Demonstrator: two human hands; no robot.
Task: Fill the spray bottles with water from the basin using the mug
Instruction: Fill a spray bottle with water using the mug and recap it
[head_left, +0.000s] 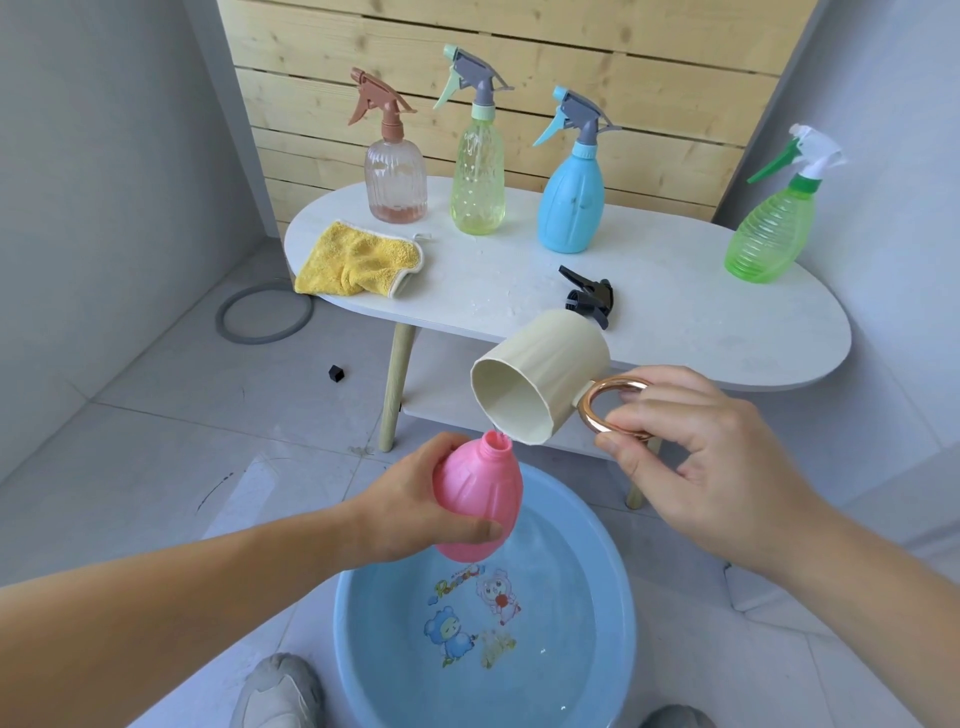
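Observation:
My left hand (415, 506) grips a pink spray bottle (478, 493) with no top, held over the blue basin (358, 613) of water. My right hand (696, 457) pinches the copper ring handle of a cream mug (545, 374). The mug is tipped on its side, its lip right at the pink bottle's open neck. A black spray head (589, 299) lies on the white table (675, 312) behind the mug. On the table stand a clear pink bottle (396, 176), a yellow-green bottle (478, 171), a blue bottle (571, 202) and a green bottle (771, 228), all capped.
A yellow cloth (358, 260) lies on the table's left end. A grey ring (265, 314) and a small black cube (336, 373) are on the tiled floor at left. My shoes (280, 691) flank the basin. A wooden slat wall stands behind the table.

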